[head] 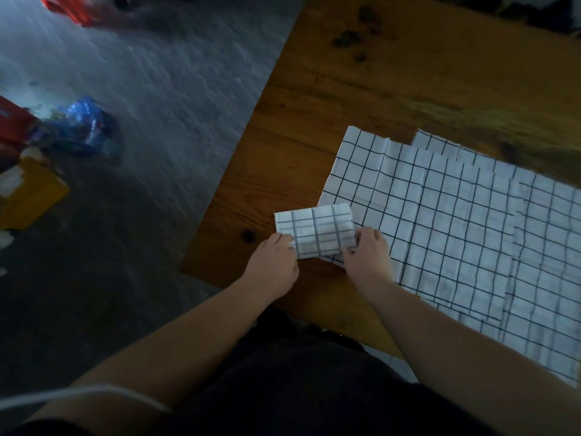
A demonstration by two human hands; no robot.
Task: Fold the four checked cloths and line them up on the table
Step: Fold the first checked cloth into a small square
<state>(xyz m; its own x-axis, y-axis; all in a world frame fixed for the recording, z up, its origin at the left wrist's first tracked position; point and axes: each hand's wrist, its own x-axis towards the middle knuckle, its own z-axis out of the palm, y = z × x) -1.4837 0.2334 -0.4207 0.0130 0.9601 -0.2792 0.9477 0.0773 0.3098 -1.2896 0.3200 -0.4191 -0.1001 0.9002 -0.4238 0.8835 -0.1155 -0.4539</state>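
A small folded cloth (316, 231), white with dark checks, sits at the near left part of the wooden table (314, 121), close to its left edge. It lies between the two hands, just beyond their fingertips, with its far edge pointing away from the person. Its right part overlaps the near left corner of the spread cloths (440, 215).

The left hand (273, 259) grips the near left corner of the folded cloth, fingers curled onto the fabric. The right hand (366, 253) holds the cloth's right edge, with its fingers bent over the fabric and its knuckles up. Both forearms reach in from the near side, over dark clothing.

The spread cloths, in the same check, lie flat and overlap one another, covering the table from the folded cloth out to the right edge of view. Several stepped edges show along their far side, but how many layers there are cannot be told.

A dark knot (248, 236) marks the wood just left of the left hand, and dark specks (349, 39) lie at the far end of the table.

Left of the table is a grey floor (157, 89) with a blue bag (83, 124), a yellow box (31, 193) and something red (78, 7), all blurred.
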